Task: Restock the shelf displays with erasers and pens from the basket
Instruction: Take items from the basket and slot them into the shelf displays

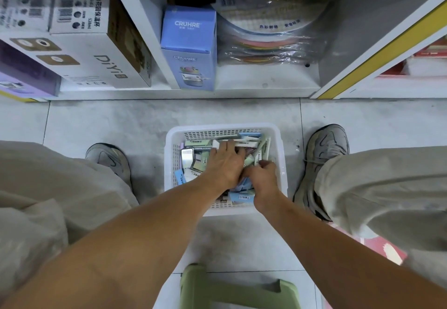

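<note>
Head cam has both hands down in the basket point(170, 163), so this looks like the grab-a-handful step. The left hand point(223, 163) lies flat-ish over the pile with its fingers stretched forward onto the packets near the far side; they look straight rather than curled, so I'd call it pressing or sorting, not holding anything. The right hand point(262, 175) is curled tight at the near right corner, fingertips tucked under. It seems to be pinching something, but I can't tell what, since the knuckles hide it.

Stock is a jumble of erasers and pens point(263, 148), mostly pale green, blue and white packs, all still in the basket, which sits on the floor between the shoes point(326, 146) and just in front of the shelf point(266, 80).

My take on doing this well: pick one type at a time and square the packs up in the hand before lifting, because loose slippery wrappers will slide out. Use the flat hand to hold the pile down so the basket doesn't shift. The green stool point(217, 287) is right behind, so don't rock back.
</note>
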Tool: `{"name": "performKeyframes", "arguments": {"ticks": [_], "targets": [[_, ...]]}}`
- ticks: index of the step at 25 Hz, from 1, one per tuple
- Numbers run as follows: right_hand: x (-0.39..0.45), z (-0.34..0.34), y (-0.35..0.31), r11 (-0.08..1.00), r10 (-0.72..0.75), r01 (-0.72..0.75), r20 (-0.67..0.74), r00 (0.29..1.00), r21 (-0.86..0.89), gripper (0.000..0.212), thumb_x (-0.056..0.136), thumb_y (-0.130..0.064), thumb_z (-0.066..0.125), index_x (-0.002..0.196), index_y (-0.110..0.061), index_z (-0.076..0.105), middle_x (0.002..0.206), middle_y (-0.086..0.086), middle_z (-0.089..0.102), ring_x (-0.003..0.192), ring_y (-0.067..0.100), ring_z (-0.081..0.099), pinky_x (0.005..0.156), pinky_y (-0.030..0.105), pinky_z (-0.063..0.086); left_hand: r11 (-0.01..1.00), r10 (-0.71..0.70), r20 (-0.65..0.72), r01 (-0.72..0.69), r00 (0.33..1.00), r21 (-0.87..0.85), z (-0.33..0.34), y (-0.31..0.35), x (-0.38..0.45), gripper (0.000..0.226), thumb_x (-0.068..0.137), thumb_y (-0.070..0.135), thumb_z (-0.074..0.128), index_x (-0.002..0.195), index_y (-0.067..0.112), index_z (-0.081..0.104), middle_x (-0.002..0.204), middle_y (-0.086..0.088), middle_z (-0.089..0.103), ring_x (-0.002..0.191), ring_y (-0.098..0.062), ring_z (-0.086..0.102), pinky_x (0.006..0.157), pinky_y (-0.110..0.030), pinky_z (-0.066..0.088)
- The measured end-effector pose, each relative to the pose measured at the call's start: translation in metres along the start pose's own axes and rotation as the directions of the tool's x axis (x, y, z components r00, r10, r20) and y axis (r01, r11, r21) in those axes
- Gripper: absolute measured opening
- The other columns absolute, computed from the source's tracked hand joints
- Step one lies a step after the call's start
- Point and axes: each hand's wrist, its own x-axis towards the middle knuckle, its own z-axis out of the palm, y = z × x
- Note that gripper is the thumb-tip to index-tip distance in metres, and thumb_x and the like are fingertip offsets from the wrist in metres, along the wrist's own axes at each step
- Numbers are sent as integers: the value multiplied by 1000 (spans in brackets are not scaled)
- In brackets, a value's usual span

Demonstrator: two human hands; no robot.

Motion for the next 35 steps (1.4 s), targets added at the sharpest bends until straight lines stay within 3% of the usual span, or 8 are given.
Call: {"name": "performKeyframes", "arguments": {"ticks": [5, 9, 13, 20, 24, 28, 30, 35], "targets": [[2, 9, -8, 997, 3, -6, 33, 999, 77, 50, 78, 9, 54, 124, -9, 49, 110, 20, 64, 97, 33, 66, 88, 59, 56, 998, -34, 22, 35, 999, -53, 11, -3, -1, 79, 82, 35, 67, 146, 16, 24, 146, -27, 24, 136, -43, 28, 109, -54, 31], [5, 9, -8, 988, 23, -42, 131, 991, 145, 70, 73, 16, 56, 130, -23, 42, 113, 21, 64, 99, 42, 68, 81, 65, 56, 999, 32, 26, -31, 999, -38, 5, -20, 8, 89, 67, 45, 76, 141, 24, 31, 132, -14, 41, 129, -33, 36, 108, -54, 28], [9, 5, -6, 994, -33, 19, 129, 991, 107, 67, 74, 20, 51, 124, -24, 50, 108, 19, 67, 93, 40, 70, 75, 57, 60, 998, 46, 63, -43, 997, -48, 9, -24, 12, 100, 54, 52, 83, 136, 16, 38, 130, -10, 41, 127, -31, 35, 110, -49, 30], [13, 7, -5, 978, -120, 89, 159, 980, 190, 66, 75, 20, 48, 121, -27, 52, 110, 10, 66, 88, 24, 66, 63, 34, 53, 969, 1, 99, 24, 995, -244, 7, -37, 18, 92, 50, 42, 85, 128, 18, 40, 122, -4, 56, 118, -26, 45, 93, -38, 46], [15, -1, -2, 983, -108, 87, 126, 986, 159, 62, 76, 15, 47, 114, -33, 60, 105, 7, 70, 76, 26, 68, 58, 33, 53, 896, -45, 105, 86, 994, -435, 1, -45, 17, 76, 58, 32, 86, 123, 22, 48, 94, 6, 63, 94, -21, 62, 64, -24, 45], [15, -8, -6, 986, -133, 118, 128, 983, 116, 54, 75, 15, 48, 105, -27, 65, 97, 7, 70, 66, 18, 68, 50, 27, 51, 814, -4, 87, 54, 996, -579, -8, -44, 12, 83, 62, 34, 89, 134, 22, 48, 119, 1, 66, 103, -20, 62, 85, -29, 50], [14, -12, -6, 985, -171, 167, 131, 977, 42, 50, 76, 16, 49, 101, -24, 66, 98, 5, 72, 75, 19, 69, 53, 27, 52, 767, 40, 99, 33, 994, -641, -11, -42, 9, 84, 65, 28, 89, 136, 21, 46, 124, 0, 64, 108, -20, 61, 93, -33, 50], [12, -21, -3, 928, -309, 336, 171, 936, -162, 50, 78, 18, 51, 105, -22, 63, 104, 5, 71, 90, 19, 67, 57, 20, 52, 725, 132, 359, 157, 924, -671, -26, -43, 4, 86, 70, 23, 81, 141, 19, 34, 126, -2, 56, 113, -21, 57, 94, -39, 52]]}}
